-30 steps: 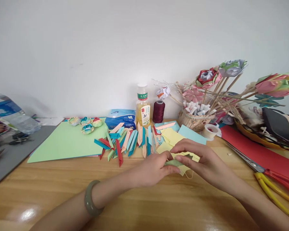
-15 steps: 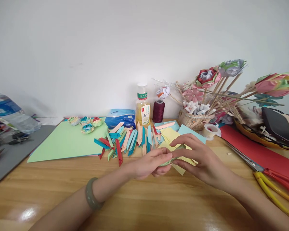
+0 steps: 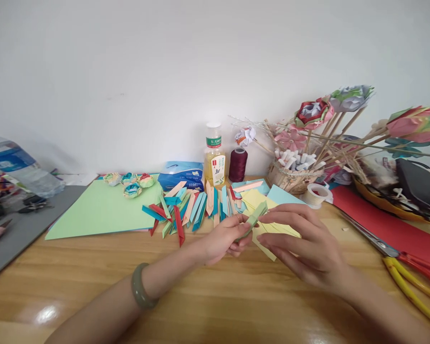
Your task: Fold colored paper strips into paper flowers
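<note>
My left hand (image 3: pixel 222 242) pinches a folded light green paper strip (image 3: pixel 257 215) between thumb and fingers. The strip tilts up to the right, its lower end partly hidden by the fingers. Just right of it is my right hand (image 3: pixel 310 243), fingers apart and curved; the fingertips are close to the strip, and whether one touches it I cannot tell. Beneath and behind the hands lie yellow paper sheets (image 3: pixel 252 198). Folded paper strips (image 3: pixel 179 224) in red, blue, green and peach are heaped left of them.
Paper rosettes (image 3: pixel 132 190) rest on green sheets (image 3: pixel 93 210) at left. A tissue pack (image 3: pixel 181 176), a drink bottle (image 3: pixel 215 157) and a maroon thread spool (image 3: pixel 238 165) stand at the back. At right are a basket of paper flowers (image 3: pixel 290 177), a tape roll (image 3: pixel 317 195) and scissors (image 3: pixel 383 246).
The green strip has turned more upright and shows more of its length. My right hand has drawn back slightly to the right, its fingers off the strip's far end.
</note>
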`<state>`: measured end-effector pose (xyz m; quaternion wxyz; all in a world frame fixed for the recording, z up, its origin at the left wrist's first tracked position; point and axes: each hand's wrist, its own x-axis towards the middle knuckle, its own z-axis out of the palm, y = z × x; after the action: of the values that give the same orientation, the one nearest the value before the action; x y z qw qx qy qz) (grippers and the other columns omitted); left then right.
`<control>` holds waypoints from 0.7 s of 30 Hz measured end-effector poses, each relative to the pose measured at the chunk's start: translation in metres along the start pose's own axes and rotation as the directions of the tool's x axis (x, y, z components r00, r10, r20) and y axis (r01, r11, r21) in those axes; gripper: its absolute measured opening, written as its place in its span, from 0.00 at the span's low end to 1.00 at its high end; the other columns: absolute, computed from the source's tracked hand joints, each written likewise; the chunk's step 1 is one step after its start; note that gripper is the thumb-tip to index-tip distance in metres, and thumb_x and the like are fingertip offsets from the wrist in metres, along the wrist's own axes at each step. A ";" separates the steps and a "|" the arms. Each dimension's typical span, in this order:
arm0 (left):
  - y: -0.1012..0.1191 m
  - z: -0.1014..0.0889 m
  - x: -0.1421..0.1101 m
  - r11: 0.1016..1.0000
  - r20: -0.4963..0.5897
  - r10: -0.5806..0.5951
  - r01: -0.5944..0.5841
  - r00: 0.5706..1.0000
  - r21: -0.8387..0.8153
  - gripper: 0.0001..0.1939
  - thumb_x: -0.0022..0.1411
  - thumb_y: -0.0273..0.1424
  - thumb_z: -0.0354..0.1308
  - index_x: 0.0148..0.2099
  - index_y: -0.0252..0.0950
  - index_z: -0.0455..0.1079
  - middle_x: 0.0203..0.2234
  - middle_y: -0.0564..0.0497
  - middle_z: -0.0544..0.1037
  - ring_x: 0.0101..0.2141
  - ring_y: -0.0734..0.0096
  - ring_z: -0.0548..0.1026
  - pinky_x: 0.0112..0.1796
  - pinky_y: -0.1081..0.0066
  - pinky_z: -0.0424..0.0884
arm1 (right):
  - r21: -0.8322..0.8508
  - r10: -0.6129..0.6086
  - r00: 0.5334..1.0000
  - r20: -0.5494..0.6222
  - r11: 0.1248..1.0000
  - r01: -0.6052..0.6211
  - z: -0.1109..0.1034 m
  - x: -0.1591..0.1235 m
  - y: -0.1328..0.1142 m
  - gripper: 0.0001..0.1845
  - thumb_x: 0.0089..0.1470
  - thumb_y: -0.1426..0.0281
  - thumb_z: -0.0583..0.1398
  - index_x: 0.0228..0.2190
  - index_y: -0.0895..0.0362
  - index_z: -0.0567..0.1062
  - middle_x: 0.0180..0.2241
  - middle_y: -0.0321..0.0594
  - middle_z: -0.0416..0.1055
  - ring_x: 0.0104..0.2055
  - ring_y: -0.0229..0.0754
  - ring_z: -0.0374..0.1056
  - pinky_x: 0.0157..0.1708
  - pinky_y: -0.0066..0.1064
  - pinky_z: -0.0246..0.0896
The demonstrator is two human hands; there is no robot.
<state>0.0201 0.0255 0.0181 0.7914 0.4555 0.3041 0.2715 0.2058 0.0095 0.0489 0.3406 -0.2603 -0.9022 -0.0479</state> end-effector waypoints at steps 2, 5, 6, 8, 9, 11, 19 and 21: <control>0.000 0.001 0.000 1.000 -0.027 0.003 -0.003 1.000 0.023 0.12 0.58 0.39 0.50 0.32 0.37 0.53 0.16 0.62 0.56 0.14 0.86 0.46 0.17 0.79 0.41 | 0.027 0.014 1.000 0.001 1.000 -0.014 -0.003 0.001 -0.004 0.11 0.51 0.75 0.56 0.35 0.49 0.73 0.39 0.41 0.70 0.42 0.45 0.63 0.38 0.39 0.63; -0.001 0.002 0.001 0.998 -0.047 0.023 -0.020 0.999 0.056 0.11 0.57 0.38 0.50 0.32 0.37 0.52 0.15 0.62 0.56 0.14 0.86 0.48 0.17 0.79 0.42 | 0.054 0.006 1.000 -0.012 0.999 -0.005 -0.005 0.004 -0.010 0.11 0.51 0.76 0.56 0.34 0.49 0.73 0.35 0.40 0.71 0.37 0.43 0.64 0.34 0.37 0.63; -0.002 0.002 0.001 0.997 -0.056 0.033 -0.029 0.998 0.065 0.11 0.57 0.38 0.50 0.31 0.37 0.52 0.16 0.62 0.56 0.15 0.85 0.48 0.17 0.79 0.43 | 0.072 0.001 1.000 -0.005 0.997 0.000 -0.006 0.005 -0.011 0.11 0.51 0.76 0.56 0.35 0.49 0.73 0.34 0.39 0.72 0.35 0.42 0.65 0.33 0.36 0.63; -0.004 0.001 0.002 0.995 -0.077 0.054 -0.047 0.996 0.087 0.11 0.57 0.38 0.50 0.31 0.38 0.52 0.16 0.61 0.56 0.16 0.84 0.50 0.18 0.79 0.43 | 0.125 -0.010 1.000 0.026 0.992 0.007 -0.006 0.007 -0.013 0.12 0.51 0.77 0.56 0.35 0.49 0.72 0.32 0.38 0.72 0.32 0.40 0.65 0.30 0.34 0.63; -0.005 0.001 0.003 0.993 -0.087 0.066 -0.057 0.994 0.104 0.11 0.57 0.38 0.50 0.31 0.38 0.52 0.17 0.61 0.56 0.17 0.83 0.50 0.18 0.79 0.43 | 0.157 -0.009 0.999 0.041 0.988 0.002 -0.006 0.007 -0.013 0.12 0.51 0.77 0.56 0.35 0.50 0.72 0.31 0.38 0.71 0.32 0.40 0.65 0.30 0.33 0.62; -0.006 0.000 0.003 0.983 -0.095 0.099 -0.082 0.991 0.163 0.10 0.58 0.37 0.48 0.31 0.38 0.51 0.17 0.61 0.56 0.17 0.82 0.51 0.18 0.78 0.44 | 0.203 0.059 0.997 0.044 0.977 -0.067 -0.004 0.008 -0.012 0.09 0.52 0.75 0.56 0.35 0.52 0.71 0.33 0.39 0.71 0.33 0.40 0.65 0.30 0.32 0.63; 0.001 -0.003 0.000 0.869 -0.129 0.258 -0.171 0.957 0.465 0.08 0.63 0.34 0.40 0.31 0.38 0.50 0.18 0.60 0.56 0.20 0.79 0.52 0.23 0.75 0.50 | 0.033 0.560 0.774 0.296 0.804 -0.594 0.013 0.004 -0.002 0.13 0.59 0.64 0.48 0.29 0.55 0.67 0.27 0.38 0.71 0.27 0.40 0.67 0.25 0.30 0.60; 0.001 -0.001 0.000 0.856 -0.156 0.265 -0.158 0.952 0.492 0.08 0.63 0.33 0.40 0.31 0.38 0.50 0.18 0.60 0.56 0.21 0.78 0.52 0.23 0.74 0.51 | 0.061 0.489 0.791 0.367 0.836 -0.545 0.015 0.003 -0.006 0.14 0.60 0.66 0.46 0.28 0.55 0.68 0.25 0.37 0.71 0.26 0.39 0.66 0.25 0.28 0.59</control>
<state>0.0189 0.0270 0.0187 0.5829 0.6332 0.3937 0.3230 0.1924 0.0099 0.0402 0.2017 -0.4730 -0.8413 0.1669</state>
